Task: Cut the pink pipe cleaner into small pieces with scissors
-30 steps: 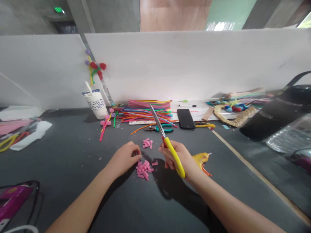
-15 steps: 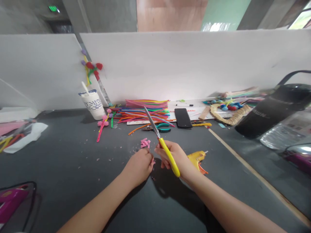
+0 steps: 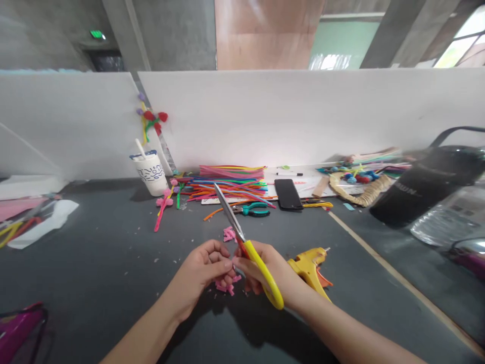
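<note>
My right hand (image 3: 270,270) grips yellow-handled scissors (image 3: 246,247), their closed blades pointing up and away to the left. My left hand (image 3: 202,270) is curled with its fingertips pinched right beside the scissor handle, just above a small heap of cut pink pipe-cleaner pieces (image 3: 226,287) on the dark table. What the fingers pinch is too small to make out. A second little cluster of pink pieces (image 3: 228,233) lies a bit farther away.
A yellow glue gun (image 3: 308,268) lies right of my hands. Farther back are a bundle of coloured pipe cleaners (image 3: 227,183), green pliers (image 3: 253,210), a black phone (image 3: 288,193), a white cup (image 3: 151,171) and a black bag (image 3: 428,184). White partition boards (image 3: 288,116) close the rear.
My left hand moved right from the pink heap to meet the scissors, fingers now pinched. Both hands drew closer to me and the view tilted slightly.
</note>
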A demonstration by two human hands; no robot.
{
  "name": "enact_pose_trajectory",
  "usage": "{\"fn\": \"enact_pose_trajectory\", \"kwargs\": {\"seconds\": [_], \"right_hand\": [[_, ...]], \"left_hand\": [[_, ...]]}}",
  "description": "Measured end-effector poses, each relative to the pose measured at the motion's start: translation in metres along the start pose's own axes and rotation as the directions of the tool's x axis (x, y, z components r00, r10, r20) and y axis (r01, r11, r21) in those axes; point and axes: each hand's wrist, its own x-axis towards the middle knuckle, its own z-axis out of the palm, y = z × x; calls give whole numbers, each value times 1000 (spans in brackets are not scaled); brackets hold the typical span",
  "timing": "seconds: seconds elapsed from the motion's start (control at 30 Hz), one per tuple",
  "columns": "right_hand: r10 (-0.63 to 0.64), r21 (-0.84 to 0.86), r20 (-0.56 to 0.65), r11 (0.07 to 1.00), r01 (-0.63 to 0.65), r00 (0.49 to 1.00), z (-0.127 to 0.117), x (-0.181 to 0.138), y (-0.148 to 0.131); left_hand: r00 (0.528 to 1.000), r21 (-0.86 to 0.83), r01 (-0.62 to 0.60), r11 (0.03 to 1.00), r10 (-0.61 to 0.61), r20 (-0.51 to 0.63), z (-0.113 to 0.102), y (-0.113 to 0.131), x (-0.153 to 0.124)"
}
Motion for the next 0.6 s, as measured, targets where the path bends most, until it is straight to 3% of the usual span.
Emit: {"fn": "enact_pose_trajectory", "kwargs": {"seconds": [0.1,0.2,0.3,0.5,0.6], "right_hand": [[19,-21,-45,1000,-20,999,4,1,-6],[7,-94,-72,995,-14,997,2,4,-8],[13,-99,-58,995,-19,998,1,8,-4],[71,-43,-44,996,-73,997,7,8,11],[103,-48,-35,993,-105,994,8,4,14]], "left_hand": [[1000,-3,2,1000,-2,-14,-3,-6,1],[993,156,63,986,-45,-113,-9,-8,1],[982,302,71,951,-14,-187,-13,-8,0],[996,406,15,914,22,-86,-9,-5,-6],[992,470,3,883,57,-113,-5,-7,-8]]}}
